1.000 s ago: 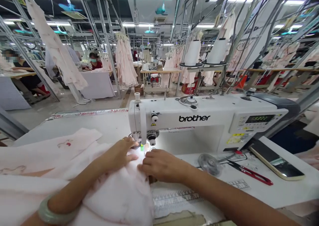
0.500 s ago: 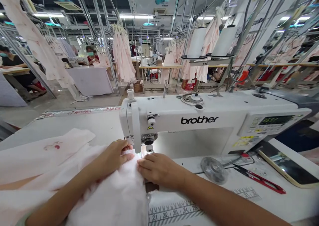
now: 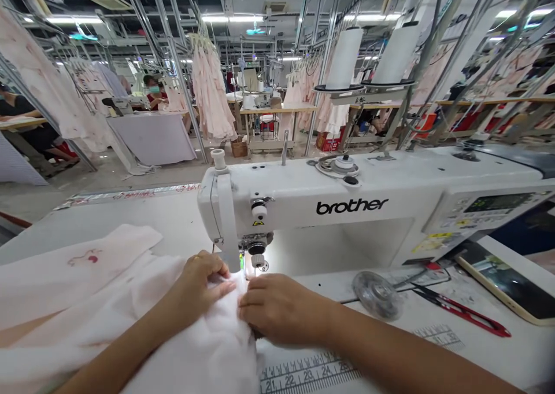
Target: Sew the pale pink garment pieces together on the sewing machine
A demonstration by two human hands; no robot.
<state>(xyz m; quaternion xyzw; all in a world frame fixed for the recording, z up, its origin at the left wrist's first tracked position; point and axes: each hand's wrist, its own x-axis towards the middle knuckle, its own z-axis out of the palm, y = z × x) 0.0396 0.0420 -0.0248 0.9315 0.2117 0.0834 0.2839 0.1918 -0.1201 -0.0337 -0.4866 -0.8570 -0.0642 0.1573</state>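
Both hands meet on the cloth (image 3: 208, 348): left hand (image 3: 203, 281) pressing it open-palmed, right hand (image 3: 277, 310) pinching its edge. The needle (image 3: 249, 267), just beyond our fingertips (image 3: 233, 285), could prick them if we creep closer.

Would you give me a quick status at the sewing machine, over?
Left hand and right hand on pale fabric, under the sewing machine head. Red scissors lie apart, right.

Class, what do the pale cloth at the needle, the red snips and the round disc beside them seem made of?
Pale cloth: soft matte textile, since it bunches into folds. Red snips: glossy, probably painted metal or plastic; unclear which. Round disc: shiny, greyish, likely metal or clear plastic, catching light.
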